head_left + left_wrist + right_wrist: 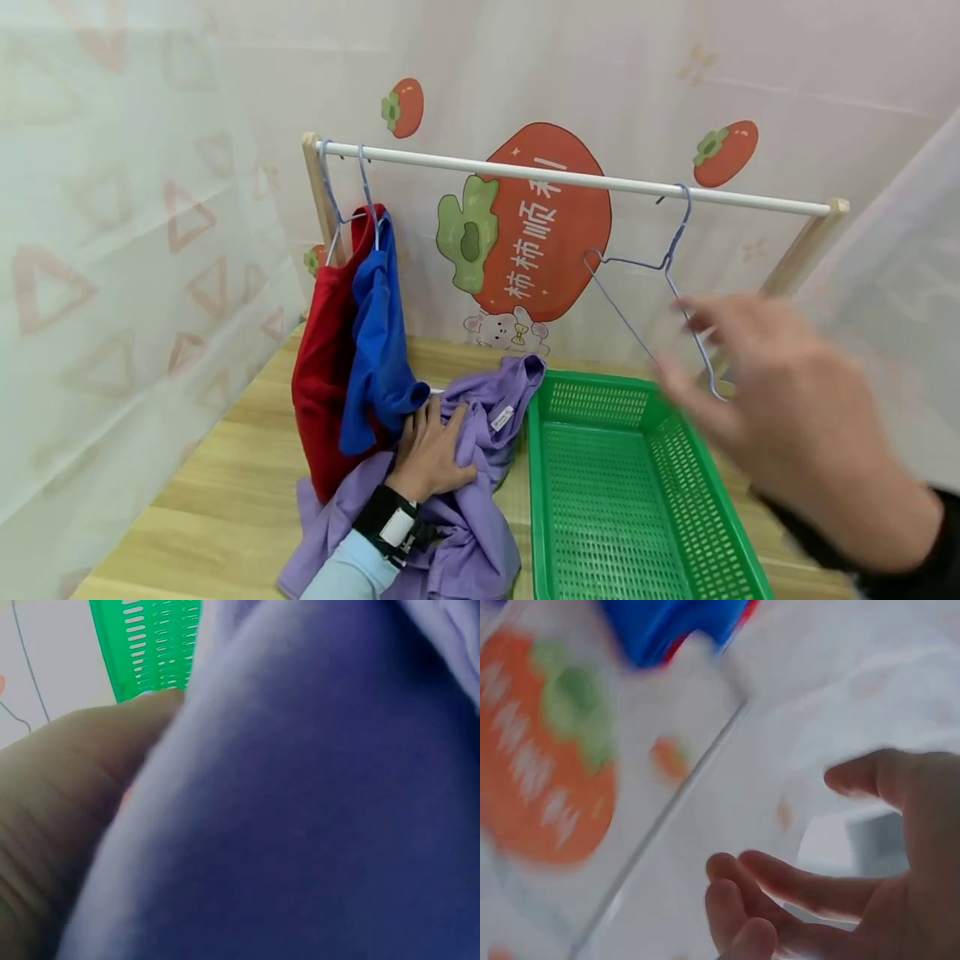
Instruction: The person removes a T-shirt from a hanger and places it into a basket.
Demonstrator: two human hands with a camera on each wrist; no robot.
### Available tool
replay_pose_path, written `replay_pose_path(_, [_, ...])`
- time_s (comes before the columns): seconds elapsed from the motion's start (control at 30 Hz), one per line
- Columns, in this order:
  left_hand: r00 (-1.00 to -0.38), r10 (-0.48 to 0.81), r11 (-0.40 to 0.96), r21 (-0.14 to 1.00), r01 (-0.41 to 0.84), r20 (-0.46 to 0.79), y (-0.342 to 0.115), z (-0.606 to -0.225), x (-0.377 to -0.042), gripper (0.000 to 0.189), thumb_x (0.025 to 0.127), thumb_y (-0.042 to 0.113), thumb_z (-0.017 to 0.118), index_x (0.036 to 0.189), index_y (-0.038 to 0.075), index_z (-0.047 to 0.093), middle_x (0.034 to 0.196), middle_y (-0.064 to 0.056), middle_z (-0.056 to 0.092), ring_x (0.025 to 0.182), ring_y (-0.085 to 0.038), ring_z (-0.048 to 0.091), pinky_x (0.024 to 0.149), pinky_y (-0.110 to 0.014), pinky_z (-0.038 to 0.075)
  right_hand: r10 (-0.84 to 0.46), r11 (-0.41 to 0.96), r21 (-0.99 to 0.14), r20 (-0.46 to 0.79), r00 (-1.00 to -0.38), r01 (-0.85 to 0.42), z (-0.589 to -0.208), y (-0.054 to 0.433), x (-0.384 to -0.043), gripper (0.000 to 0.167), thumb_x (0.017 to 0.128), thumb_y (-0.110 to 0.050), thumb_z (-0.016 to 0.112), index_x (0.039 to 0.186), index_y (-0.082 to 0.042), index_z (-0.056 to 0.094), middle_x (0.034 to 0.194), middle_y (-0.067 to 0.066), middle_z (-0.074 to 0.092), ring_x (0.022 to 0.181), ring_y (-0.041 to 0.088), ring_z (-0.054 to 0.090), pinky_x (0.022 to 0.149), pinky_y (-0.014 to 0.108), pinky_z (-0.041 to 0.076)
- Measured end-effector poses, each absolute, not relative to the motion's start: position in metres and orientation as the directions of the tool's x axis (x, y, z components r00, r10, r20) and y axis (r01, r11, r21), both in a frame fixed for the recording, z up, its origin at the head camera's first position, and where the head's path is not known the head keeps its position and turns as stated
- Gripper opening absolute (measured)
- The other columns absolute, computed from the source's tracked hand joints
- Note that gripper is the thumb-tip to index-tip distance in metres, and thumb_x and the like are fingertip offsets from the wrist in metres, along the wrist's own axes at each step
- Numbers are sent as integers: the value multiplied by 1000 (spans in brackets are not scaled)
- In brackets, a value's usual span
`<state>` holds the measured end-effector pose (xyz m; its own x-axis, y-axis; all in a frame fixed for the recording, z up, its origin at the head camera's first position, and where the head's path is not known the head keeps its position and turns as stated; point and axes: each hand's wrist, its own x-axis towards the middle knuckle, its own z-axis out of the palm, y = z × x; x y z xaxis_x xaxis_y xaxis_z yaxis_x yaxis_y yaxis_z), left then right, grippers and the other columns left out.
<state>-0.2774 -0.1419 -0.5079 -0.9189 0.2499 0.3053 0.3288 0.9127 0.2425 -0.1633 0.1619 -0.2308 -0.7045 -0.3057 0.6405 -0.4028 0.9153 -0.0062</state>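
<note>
Cloth [487,467], purple and rumpled, lies on the wood-grain table [217,492] just left of a green basket [615,500], with a small white label [502,417] showing near its upper end. My left hand [431,454] rests on it, fingers extended rather than clenched, and purple folds beside my thumb fill most of the left wrist view. A black band [375,510] circles that wrist above a pale blue sleeve [352,571]. My right hand [795,417], blurred and raised on the basket's right side, is released: the thumb stands apart from loosely bent fingers. Near them a bluish wire hanger [633,263] dangles from the white rail [525,172]; the right wrist view shows its wire clear of my fingertips. Toward the rail's left end, a red garment [322,367] and a blue garment [382,333] hang side by side, the red one's lower end overlapping the purple folds. Behind, a pale curtain [300,67] bears a large orange-red persimmon print [577,267].
</note>
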Motion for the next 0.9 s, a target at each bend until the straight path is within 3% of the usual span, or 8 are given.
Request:
replay_pose_path(0.1, [-910, 282, 909, 218, 355, 305, -142, -508, -281, 96, 66, 36, 84, 153, 12, 53, 144, -31, 49, 134, -53, 46, 110, -64, 37, -495, 844, 106, 531, -688, -526, -267, 118, -151, 62, 87, -49, 77, 137, -16, 64, 122, 6, 69, 106, 26, 68, 54, 33, 53])
replay_pose_path(0.2, [-909, 288, 905, 226, 361, 300, -140, -510, -281, 96, 64, 26, 86, 153, 10, 52, 144, -30, 49, 133, -51, 46, 110, -65, 36, -596, 795, 50, 251, -762, -605, -310, 74, -173, 85, 86, -57, 79, 153, -12, 51, 145, 15, 60, 129, 34, 63, 82, 40, 63])
replay_pose_path(0.33, [-885, 299, 891, 226, 393, 357, -138, -517, -277, 99, 64, 31, 92, 151, 9, 52, 135, -28, 55, 125, -48, 53, 103, -68, 39, -603, 798, -67, -62, -795, -600, -360, 33, -231, 110, 81, -56, 86, 165, -11, 32, 166, 27, 37, 151, 50, 41, 115, 59, 46])
replay_pose_path(0.47, [-831, 338, 851, 233, 471, 442, -137, -523, -273, 80, 77, 36, 89, 144, 5, 59, 127, -23, 63, 116, -46, 63, 95, -66, 49, -543, 839, -133, -285, -790, -528, -389, 12, -278, 120, 78, -54, 90, 170, -20, 20, 174, 25, 20, 157, 57, 25, 123, 64, 35])
replay_pose_path(0.53, [-803, 342, 820, 262, 509, 488, -139, -521, -270, 63, 79, 23, 83, 135, 2, 64, 120, -19, 67, 108, -41, 68, 90, -60, 53, -502, 862, -151, -380, -777, -484, -397, 8, -292, 124, 76, -56, 90, 171, -27, 16, 176, 20, 14, 160, 54, 19, 124, 64, 32])
replay_pose_path(0.63, [-769, 309, 770, 328, 547, 559, -145, -511, -268, 57, 67, 2, 73, 124, 3, 68, 110, -13, 66, 95, -34, 66, 89, -51, 53, -468, 881, -159, -441, -766, -446, -402, 9, -304, 130, 69, -56, 95, 170, -38, 14, 178, 14, 11, 163, 47, 16, 122, 62, 36])
replay_pose_path(0.73, [-764, 248, 723, 412, 555, 596, -150, -490, -266, 55, 54, -8, 60, 105, 9, 68, 97, -7, 62, 86, -28, 54, 83, -42, 45, -514, 858, -250, -423, -746, -450, -405, 14, -311, 128, 68, -51, 98, 168, -38, 19, 176, 14, 19, 161, 40, 27, 118, 54, 43])
replay_pose_path(0.9, [-794, 183, 707, 483, 516, 580, -144, -450, -259, 44, 59, -7, 58, 97, 14, 66, 92, -1, 58, 88, -22, 47, 80, -39, 35, -679, 699, -481, -213, -703, -529, -401, 25, -315, 82, 83, -26, 91, 150, -13, 46, 141, 11, 60, 127, 24, 60, 104, 40, 51])
